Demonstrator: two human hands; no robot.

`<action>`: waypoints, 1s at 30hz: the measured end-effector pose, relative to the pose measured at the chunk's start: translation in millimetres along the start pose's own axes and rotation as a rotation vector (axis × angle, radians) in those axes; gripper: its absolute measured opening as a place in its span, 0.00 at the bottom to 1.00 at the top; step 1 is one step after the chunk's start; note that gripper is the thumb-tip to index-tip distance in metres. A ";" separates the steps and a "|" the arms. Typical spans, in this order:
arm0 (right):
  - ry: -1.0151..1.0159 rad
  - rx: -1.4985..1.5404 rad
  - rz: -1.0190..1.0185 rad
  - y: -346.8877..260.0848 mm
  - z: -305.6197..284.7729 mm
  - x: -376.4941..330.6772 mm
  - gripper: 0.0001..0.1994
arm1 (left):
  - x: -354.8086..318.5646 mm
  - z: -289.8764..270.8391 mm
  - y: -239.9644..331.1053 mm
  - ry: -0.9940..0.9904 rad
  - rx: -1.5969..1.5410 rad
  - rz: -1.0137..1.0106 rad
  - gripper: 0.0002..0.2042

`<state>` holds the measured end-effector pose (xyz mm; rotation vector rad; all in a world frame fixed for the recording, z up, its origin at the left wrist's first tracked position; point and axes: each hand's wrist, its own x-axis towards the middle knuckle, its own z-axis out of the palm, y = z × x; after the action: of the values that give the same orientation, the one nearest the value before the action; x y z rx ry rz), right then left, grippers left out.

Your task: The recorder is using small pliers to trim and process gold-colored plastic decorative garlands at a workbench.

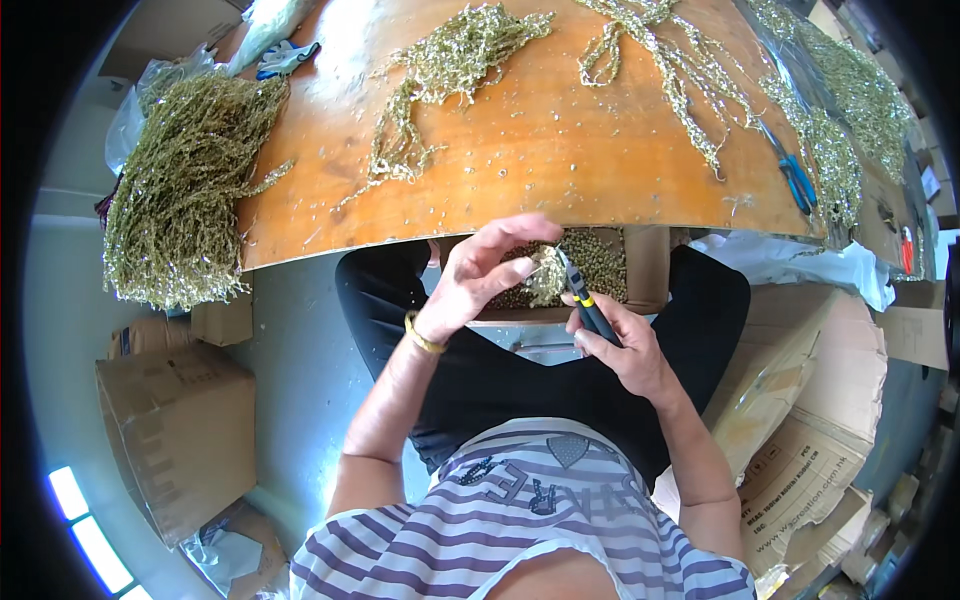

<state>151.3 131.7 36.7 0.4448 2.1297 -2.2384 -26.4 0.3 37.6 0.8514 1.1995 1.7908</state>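
Note:
My right hand [625, 345] is closed round a pair of cutting pliers [590, 305] with black and yellow handles, its jaws pointing up and away from me. Facing the jaws from the left is my left hand [485, 270], with its thumb and fingers apart. A pale gold clump of beaded strand [546, 280] shows between that hand and the jaws; what supports it is hard to see. Below both hands, a cardboard box [648, 270] holds many loose gold beads [600, 260]. It sits between my knees, partly under the table edge.
On the orange wooden table [500, 180] lie gold bead strands [465, 55], more strands [665, 60], and blue-handled pliers [795, 180]. A thick strand bundle [190, 180] hangs over its left edge. Cardboard boxes [185, 430] stand left; an opened carton [800, 430] stands right.

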 end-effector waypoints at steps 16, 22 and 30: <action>0.210 -0.856 -0.367 -3.1 -14.9 4.7 0.25 | 19.5 -15.4 40.6 -0.361 0.903 -0.064 0.07; 0.495 -1.000 -0.345 12.1 5.5 12.0 0.29 | -1.6 22.4 12.6 0.100 1.259 0.245 0.08; 0.490 -0.836 -0.396 30.4 11.1 21.7 0.27 | -19.8 13.2 -13.5 0.298 0.061 -0.333 0.04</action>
<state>134.7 122.6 2.6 0.5866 3.3572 -1.1756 -2.8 -8.9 27.2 0.3928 1.4951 1.6480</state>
